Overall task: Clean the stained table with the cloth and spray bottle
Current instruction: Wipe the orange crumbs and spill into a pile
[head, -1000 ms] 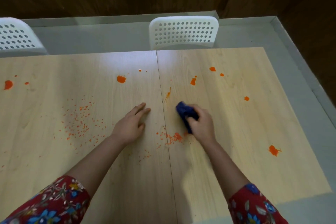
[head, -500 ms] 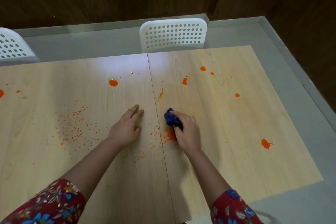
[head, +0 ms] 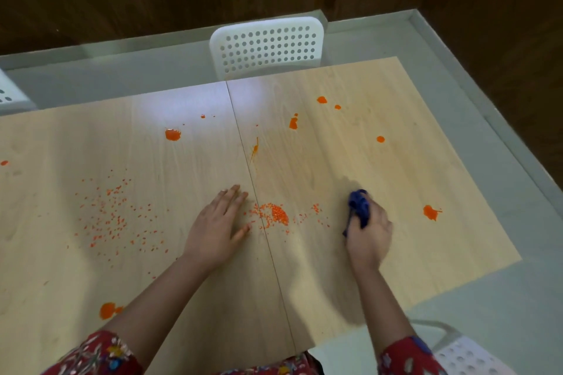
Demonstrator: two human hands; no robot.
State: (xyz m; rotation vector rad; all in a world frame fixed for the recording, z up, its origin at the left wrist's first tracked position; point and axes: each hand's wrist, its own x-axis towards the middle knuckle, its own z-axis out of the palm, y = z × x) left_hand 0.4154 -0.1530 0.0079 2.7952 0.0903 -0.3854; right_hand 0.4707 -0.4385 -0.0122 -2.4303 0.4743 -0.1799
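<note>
Blue cloth [head: 359, 207] is bunched up and gripped in the right hand [head: 370, 233], held down on the desk [head: 426, 161] right of the centre seam. Left hand [head: 217, 222] is laid flat on the desk, fingers straight, just left of the seam. A pile of orange crumbs [head: 275, 213] is seen between the hands (right hand slightly blurred). An orange blot [head: 431, 211] is located right of the cloth, apart from it. A white chair [head: 268, 46] is set at the far edge.
</note>
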